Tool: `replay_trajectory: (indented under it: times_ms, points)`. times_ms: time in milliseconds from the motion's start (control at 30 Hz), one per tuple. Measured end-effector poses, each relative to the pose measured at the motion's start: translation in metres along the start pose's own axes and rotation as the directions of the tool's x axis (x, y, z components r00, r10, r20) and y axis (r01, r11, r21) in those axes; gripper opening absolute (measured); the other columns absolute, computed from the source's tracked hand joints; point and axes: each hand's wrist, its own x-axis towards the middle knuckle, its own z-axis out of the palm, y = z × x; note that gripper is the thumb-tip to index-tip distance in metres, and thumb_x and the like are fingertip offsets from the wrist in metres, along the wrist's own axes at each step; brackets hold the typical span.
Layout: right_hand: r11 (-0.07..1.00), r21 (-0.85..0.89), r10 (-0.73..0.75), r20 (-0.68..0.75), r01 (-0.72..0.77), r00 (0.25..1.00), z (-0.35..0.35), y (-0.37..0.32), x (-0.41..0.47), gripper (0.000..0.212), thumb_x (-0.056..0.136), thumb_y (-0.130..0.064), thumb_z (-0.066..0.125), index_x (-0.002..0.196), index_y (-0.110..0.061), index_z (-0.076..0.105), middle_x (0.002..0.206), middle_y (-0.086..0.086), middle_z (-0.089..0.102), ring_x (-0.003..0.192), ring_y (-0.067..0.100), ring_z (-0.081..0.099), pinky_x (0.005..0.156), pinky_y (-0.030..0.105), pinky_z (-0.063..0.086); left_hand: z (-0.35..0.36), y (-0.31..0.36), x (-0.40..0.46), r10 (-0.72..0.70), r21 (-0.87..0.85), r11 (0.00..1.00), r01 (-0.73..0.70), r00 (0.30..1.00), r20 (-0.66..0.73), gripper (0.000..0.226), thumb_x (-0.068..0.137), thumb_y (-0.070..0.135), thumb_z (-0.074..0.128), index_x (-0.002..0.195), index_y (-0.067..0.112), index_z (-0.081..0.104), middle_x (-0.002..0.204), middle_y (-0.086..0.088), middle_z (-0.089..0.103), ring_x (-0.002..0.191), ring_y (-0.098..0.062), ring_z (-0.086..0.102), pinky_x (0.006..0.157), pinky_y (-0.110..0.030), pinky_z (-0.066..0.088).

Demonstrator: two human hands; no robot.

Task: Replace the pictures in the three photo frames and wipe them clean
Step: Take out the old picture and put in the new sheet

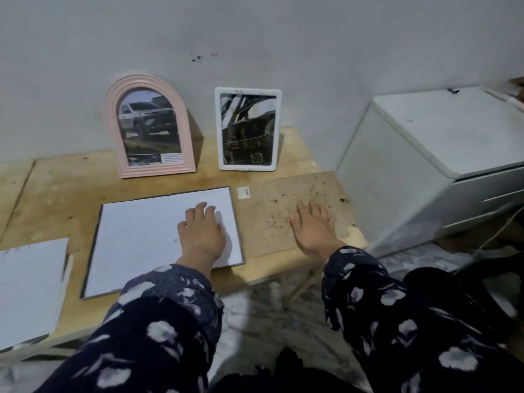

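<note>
A dark-edged photo frame lies flat on the wooden table, showing a blank white sheet. My left hand rests palm down on the sheet's right part, fingers spread. My right hand lies flat with spread fingers on a brown speckled backing board to the right of that frame. A pink arched frame with a car picture leans against the wall. A white rectangular frame with a dark picture stands beside it.
Another white sheet lies at the table's left front edge. A small white label sits on the board's near-left corner. A white cabinet or appliance stands to the right of the table. The floor is below the table's front edge.
</note>
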Motion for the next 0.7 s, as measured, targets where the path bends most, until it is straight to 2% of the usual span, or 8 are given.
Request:
replay_trajectory:
  times_ms: [167,300,400,500,567,633,700]
  points:
    - [0.986,0.069,0.156,-0.025,-0.154,0.987,-0.031,0.073,0.036,0.058,0.101,-0.045,0.022,0.153,-0.021,0.013,0.159,0.010,0.012,0.145,0.033,0.010,0.118,0.049,0.012,0.014,0.085,0.012,0.009,-0.067,0.998,-0.005,0.999,0.051,0.038,0.098,0.028,0.034,0.134,0.020,0.044,0.137,-0.006,0.046,0.125,-0.027,0.039,0.099,-0.042,0.032]
    - [0.942,0.240,0.240,0.007,-0.234,0.971,-0.037,0.112,0.057,0.058,0.102,-0.043,0.024,0.151,-0.014,0.017,0.155,0.016,0.020,0.141,0.038,0.019,0.115,0.048,0.020,0.026,0.124,0.015,-0.129,-0.078,0.987,0.141,0.982,0.140,0.047,0.091,0.028,0.041,0.136,0.014,0.038,0.140,-0.011,0.042,0.129,-0.032,0.036,0.101,-0.044,0.032]
    - [0.898,0.361,0.252,0.048,-0.252,0.966,-0.035,0.121,0.067,0.059,0.102,-0.040,0.028,0.150,-0.007,0.019,0.151,0.020,0.029,0.137,0.040,0.030,0.112,0.045,0.026,0.033,0.136,0.017,-0.241,-0.081,0.963,0.255,0.959,0.148,0.050,0.089,0.030,0.043,0.135,0.011,0.039,0.140,-0.012,0.039,0.128,-0.033,0.034,0.101,-0.045,0.031]
    - [0.883,0.392,0.262,0.042,-0.257,0.964,-0.033,0.121,0.074,0.053,0.102,-0.038,0.031,0.145,-0.006,0.031,0.141,0.022,0.040,0.127,0.041,0.041,0.108,0.046,0.035,0.035,0.142,0.019,-0.375,-0.133,0.911,0.390,0.918,0.128,0.052,0.088,0.035,0.046,0.132,0.009,0.041,0.137,-0.013,0.042,0.126,-0.034,0.036,0.100,-0.044,0.032]
    - [0.867,0.427,0.266,0.037,-0.256,0.963,-0.030,0.122,0.077,0.050,0.101,-0.038,0.032,0.140,-0.007,0.038,0.134,0.022,0.045,0.121,0.042,0.046,0.104,0.048,0.039,0.034,0.142,0.021,-0.409,-0.159,0.891,0.426,0.903,0.131,0.053,0.087,0.037,0.048,0.131,0.008,0.041,0.135,-0.015,0.044,0.125,-0.034,0.037,0.099,-0.044,0.033]
    - [0.842,0.468,0.284,0.038,-0.268,0.958,-0.030,0.122,0.079,0.050,0.101,-0.038,0.033,0.140,-0.008,0.039,0.135,0.021,0.045,0.122,0.041,0.045,0.105,0.048,0.038,0.033,0.141,0.025,-0.439,-0.251,0.852,0.459,0.888,0.134,0.055,0.083,0.037,0.052,0.129,0.009,0.041,0.133,-0.016,0.045,0.123,-0.035,0.038,0.100,-0.045,0.034]
    - [0.807,0.511,0.327,0.032,-0.297,0.945,-0.034,0.119,0.078,0.049,0.102,-0.034,0.034,0.142,-0.007,0.037,0.140,0.019,0.041,0.126,0.040,0.043,0.107,0.046,0.036,0.030,0.139,0.029,-0.499,-0.386,0.763,0.519,0.852,0.158,0.057,0.078,0.035,0.056,0.127,0.010,0.043,0.131,-0.016,0.047,0.123,-0.036,0.039,0.102,-0.045,0.033]
